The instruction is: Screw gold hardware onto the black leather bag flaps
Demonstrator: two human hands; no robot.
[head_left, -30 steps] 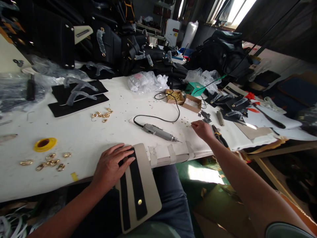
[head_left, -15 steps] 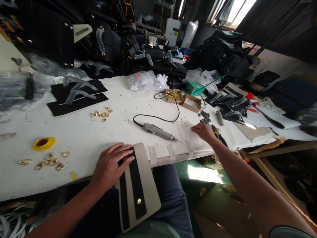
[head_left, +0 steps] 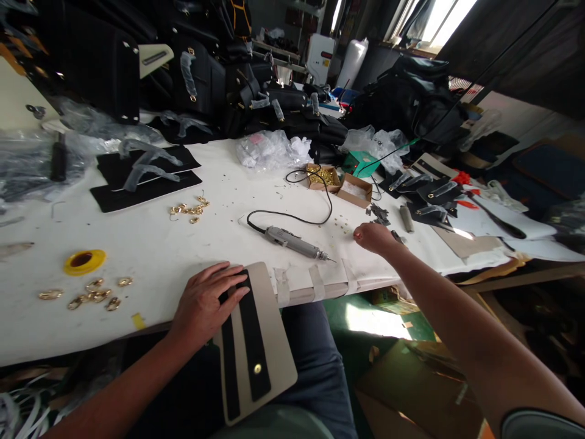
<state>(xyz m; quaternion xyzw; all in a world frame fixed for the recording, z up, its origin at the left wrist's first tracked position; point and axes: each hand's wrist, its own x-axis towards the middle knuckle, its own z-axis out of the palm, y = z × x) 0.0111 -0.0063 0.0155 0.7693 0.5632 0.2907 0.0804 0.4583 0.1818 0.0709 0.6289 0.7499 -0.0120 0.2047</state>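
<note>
My left hand [head_left: 208, 302] lies flat with fingers stretched over the upper part of a beige panel [head_left: 278, 360]. The panel slopes from the table edge onto my lap. Two black strips run along it, and a round gold-coloured fitting [head_left: 257, 369] sits near the lower end of one black strip [head_left: 256, 341]. Over the table at the right, my right hand [head_left: 375, 238] is closed, fingertips down beside small gold-coloured pieces [head_left: 342, 224]; whatever it may hold is hidden. Between the hands rests a grey corded electric screwdriver [head_left: 295, 241], its bit pointing right.
Gold-coloured clasps [head_left: 98, 295] and a yellow tape roll [head_left: 85, 262] lie at the left. Farther back stand an open box of gold-coloured parts [head_left: 323, 177] and another small box [head_left: 354, 190]. Dark flat pieces [head_left: 379, 213] and a grey cylinder [head_left: 406, 218] are near my right hand. Black bags fill the back.
My right hand has curled in more, and its wrist and forearm have shifted slightly, now covering the pliers seen before. My left hand and the panel stay in place.
</note>
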